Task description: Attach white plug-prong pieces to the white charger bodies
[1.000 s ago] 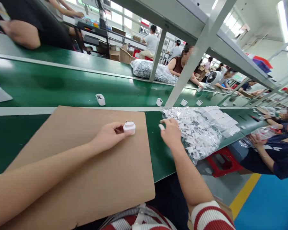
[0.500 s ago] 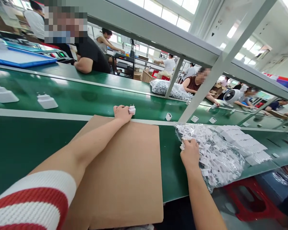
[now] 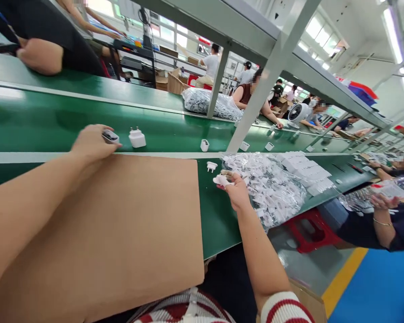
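In the left hand, one open white plastic charger shell; beside that grip, one white pronged charger. Two white plug inserts: one in the right hand, one just beyond.

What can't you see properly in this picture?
Head view only:
- Left hand: its fingers cover most of the small grey-and-white part, so its kind is unclear.
- Right hand: its fingers hide part of the white plug piece.
- Clear bag: the white parts inside are too small and jumbled to tell apart.
- Cardboard sheet: the left forearm covers its near corner.
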